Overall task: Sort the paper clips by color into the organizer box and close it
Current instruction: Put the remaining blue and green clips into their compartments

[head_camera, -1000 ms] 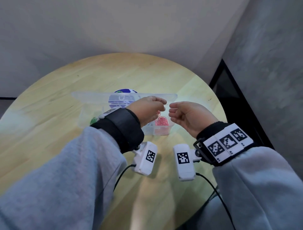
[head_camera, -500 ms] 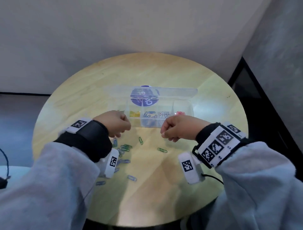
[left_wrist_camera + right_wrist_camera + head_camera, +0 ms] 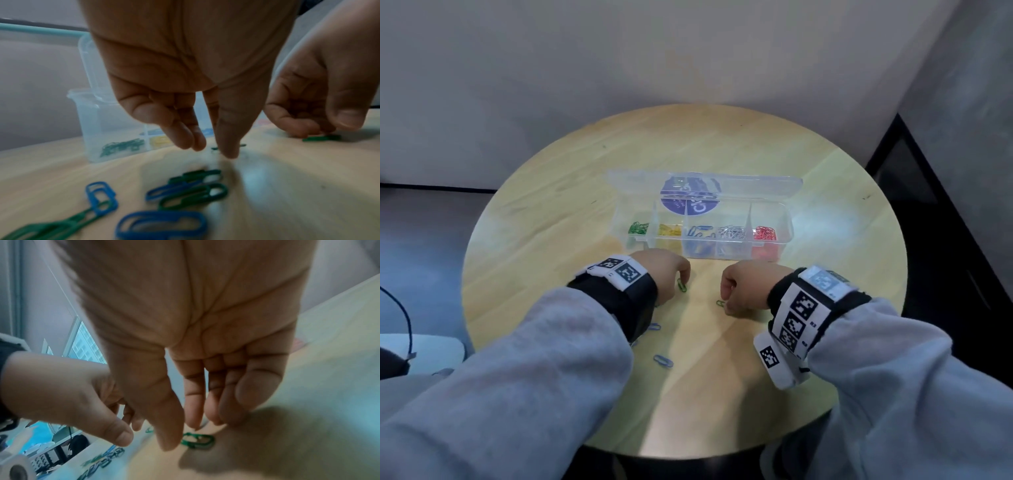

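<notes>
1 box [image 3: 770, 236], 5 compartments, 2 hands: left [image 3: 662, 270], right [image 3: 744, 284]. Loose clips [image 3: 185, 188] on table [image 3: 722, 147]: some green, some blue; exact count unclear.

Clear plastic organizer box [image 3: 770, 236], lid open — clips sorted by colour inside; loose green and blue paper clips [image 3: 185, 190] lie before it.

Open organizer box [image 3: 787, 236] — sorted clips, both hands [image 3: 664, 270] over table [image 3: 551, 205]

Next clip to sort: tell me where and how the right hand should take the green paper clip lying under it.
Pinch the green paper clip across its two long sides, coming straight down. It lies flat on the table, so nothing else is graspable. The right hand already hangs above it, thumb and fingertips either side, probably best placed.
</notes>
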A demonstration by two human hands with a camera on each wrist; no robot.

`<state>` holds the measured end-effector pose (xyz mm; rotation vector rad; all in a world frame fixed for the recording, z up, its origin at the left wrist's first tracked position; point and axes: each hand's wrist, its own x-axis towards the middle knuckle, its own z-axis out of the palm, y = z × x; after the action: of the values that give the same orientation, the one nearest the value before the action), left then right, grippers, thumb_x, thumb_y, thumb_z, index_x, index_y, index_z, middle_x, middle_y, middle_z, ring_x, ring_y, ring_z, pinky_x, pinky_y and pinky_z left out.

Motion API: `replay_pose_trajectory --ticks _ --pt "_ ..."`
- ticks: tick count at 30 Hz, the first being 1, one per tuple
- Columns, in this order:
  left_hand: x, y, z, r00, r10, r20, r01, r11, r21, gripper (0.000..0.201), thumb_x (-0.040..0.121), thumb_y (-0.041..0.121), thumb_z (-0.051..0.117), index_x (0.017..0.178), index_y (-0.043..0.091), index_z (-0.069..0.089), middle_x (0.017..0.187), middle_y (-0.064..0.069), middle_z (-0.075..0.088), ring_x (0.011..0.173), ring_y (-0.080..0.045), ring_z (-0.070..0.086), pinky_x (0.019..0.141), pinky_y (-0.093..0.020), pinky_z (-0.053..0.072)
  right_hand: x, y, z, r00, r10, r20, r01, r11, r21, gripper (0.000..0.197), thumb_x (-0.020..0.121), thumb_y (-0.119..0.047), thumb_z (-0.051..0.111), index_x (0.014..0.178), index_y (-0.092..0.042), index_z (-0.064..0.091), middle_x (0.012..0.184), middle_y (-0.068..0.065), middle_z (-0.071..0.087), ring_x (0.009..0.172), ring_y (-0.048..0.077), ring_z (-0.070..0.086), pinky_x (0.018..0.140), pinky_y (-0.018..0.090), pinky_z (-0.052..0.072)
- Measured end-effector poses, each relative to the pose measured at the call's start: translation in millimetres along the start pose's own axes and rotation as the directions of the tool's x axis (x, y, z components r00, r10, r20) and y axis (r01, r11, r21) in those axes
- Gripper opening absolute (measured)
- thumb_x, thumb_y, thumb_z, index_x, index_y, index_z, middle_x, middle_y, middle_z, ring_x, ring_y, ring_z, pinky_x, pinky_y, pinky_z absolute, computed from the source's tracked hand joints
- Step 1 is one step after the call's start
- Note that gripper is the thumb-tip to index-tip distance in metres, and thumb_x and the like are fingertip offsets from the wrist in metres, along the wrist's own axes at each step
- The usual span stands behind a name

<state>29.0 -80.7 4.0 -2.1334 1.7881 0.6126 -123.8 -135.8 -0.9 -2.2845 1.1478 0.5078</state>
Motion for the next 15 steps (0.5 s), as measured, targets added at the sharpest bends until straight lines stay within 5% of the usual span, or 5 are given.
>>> replay_pose_trajectory --ticks 6,12,15 --pt "6.0 4.9 0.7 1.0 -0.008 -0.003 0.008 1.0 0.027 0.009 0.086 0.016 0.056 0.088 0.025 0.056 0.082 0.007 0.051 0.082 -0.017 0.049 0.052 -0.022 0.031 4.9 -5.6 7.3 0.999 -0.007 0.034 0.013 0.984 -0.18 0.027 0.087 -0.026 0.057 0.106 -0.008 0.066 0.109 0.007 0.067 0.094 0.023 0.062 0.072 0.028 0.044" --pt "-1.7 -3.1 2.7 0.999 -0.041 -0.009 0.039 0.991 -0.125 0.014 0.077 0.011 0.057 0.07 0.022 0.056 0.065 0.011 0.053 0.061 -0.01 0.052 0.048 -0.017 0.035 4.9 -13.4 9.3 0.998 -0.009 0.062 0.024 0.966 -0.259 0.019 0.088 -0.019 0.049 0.096 -0.009 0.062 0.099 0.008 0.064 0.081 0.023 0.053 0.058 0.028 0.041" --pt "-13.5 -19.5 -1.7 0.997 -0.053 -0.062 0.031 0.951 -0.308 0.017 0.075 0.011 0.062 0.064 0.022 0.054 0.064 0.01 0.056 0.058 -0.007 0.049 0.051 -0.019 0.038 1.8 -13.0 9.2 0.999 -0.027 0.026 0.032 0.981 -0.191 0.01 0.085 -0.018 0.052 0.088 -0.013 0.061 0.095 0.007 0.064 0.081 0.022 0.055 0.066 0.028 0.045"
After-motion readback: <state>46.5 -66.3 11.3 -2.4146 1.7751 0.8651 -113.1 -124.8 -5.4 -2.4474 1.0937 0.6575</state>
